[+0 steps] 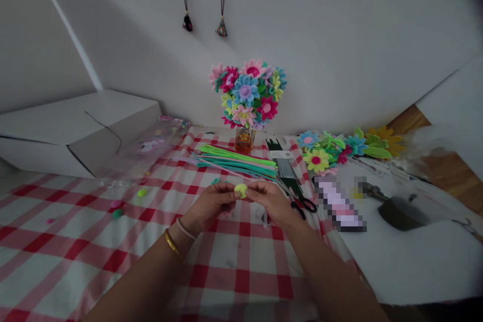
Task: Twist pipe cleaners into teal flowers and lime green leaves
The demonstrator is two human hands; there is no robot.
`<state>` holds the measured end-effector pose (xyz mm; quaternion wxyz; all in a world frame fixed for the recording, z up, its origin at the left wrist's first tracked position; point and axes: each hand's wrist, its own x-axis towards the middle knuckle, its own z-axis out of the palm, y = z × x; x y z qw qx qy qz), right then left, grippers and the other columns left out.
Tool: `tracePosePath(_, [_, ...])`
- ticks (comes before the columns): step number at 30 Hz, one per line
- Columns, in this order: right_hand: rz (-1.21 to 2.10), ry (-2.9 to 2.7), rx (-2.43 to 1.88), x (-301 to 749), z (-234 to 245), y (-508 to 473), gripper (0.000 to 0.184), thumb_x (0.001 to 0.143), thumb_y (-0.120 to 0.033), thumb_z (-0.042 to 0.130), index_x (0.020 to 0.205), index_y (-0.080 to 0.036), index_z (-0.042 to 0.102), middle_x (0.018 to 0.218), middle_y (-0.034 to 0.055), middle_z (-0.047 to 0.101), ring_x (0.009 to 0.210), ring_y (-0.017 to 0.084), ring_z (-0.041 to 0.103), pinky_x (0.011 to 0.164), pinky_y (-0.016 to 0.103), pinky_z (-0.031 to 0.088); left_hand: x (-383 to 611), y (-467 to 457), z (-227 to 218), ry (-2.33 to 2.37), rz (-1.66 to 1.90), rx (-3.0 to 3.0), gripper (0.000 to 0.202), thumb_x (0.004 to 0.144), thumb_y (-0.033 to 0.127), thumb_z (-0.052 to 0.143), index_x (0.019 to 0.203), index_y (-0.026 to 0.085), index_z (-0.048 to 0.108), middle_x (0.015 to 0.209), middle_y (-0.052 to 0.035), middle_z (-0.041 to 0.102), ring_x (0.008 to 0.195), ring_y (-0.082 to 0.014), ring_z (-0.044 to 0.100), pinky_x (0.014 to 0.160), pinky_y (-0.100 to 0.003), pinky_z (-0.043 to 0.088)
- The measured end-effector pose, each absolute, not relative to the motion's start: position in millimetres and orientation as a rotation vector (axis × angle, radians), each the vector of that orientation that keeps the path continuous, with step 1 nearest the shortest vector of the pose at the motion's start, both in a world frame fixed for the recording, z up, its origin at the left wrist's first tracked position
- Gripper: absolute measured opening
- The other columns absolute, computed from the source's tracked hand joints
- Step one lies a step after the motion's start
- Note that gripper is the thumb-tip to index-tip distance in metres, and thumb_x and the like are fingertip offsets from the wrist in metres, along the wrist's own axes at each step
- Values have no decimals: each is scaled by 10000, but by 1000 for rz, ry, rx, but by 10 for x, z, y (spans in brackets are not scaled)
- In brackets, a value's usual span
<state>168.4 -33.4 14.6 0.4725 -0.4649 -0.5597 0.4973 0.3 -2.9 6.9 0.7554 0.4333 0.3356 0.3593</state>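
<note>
Between my two hands is a small pale-yellow fuzzy piece, round in outline; whether it is a pom-pom or a coiled pipe cleaner I cannot tell. My left hand pinches its left side with thumb and fingers. On its right side, the fingertips of my right hand are closed on it too. Just beyond the hands lies a bundle of green, teal and pink pipe cleaners. Black-handled scissors rest to the right of my right hand, partly hidden by it.
Behind stands a glass vase of fuzzy flowers. More fuzzy flowers lie at right, near a blurred-out device. Loose pom-poms dot the checked cloth at left, by a white box and plastic bag.
</note>
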Motion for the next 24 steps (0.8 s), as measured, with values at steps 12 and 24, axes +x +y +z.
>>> tracePosePath(12, [663, -1875, -1580, 1605, -59, -320, 170, 741, -246, 503, 805, -206, 656, 763, 14, 667, 673, 138, 574, 583, 229, 373, -295, 229, 157, 1017, 1484, 1006, 212, 624, 285, 647, 779, 142, 622, 690, -4, 593, 553, -75, 492, 524, -204, 370])
tracePosePath(24, [75, -1821, -1870, 1971, 26, -114, 208, 772, -258, 473, 852, -216, 660, 835, 38, 675, 825, 178, 576, 748, 285, 358, -53, 27, -29, 847, 622, 2734, 260, 690, 222, 578, 947, 233, 613, 1043, -62, 589, 975, -224, 499, 938, -456, 247])
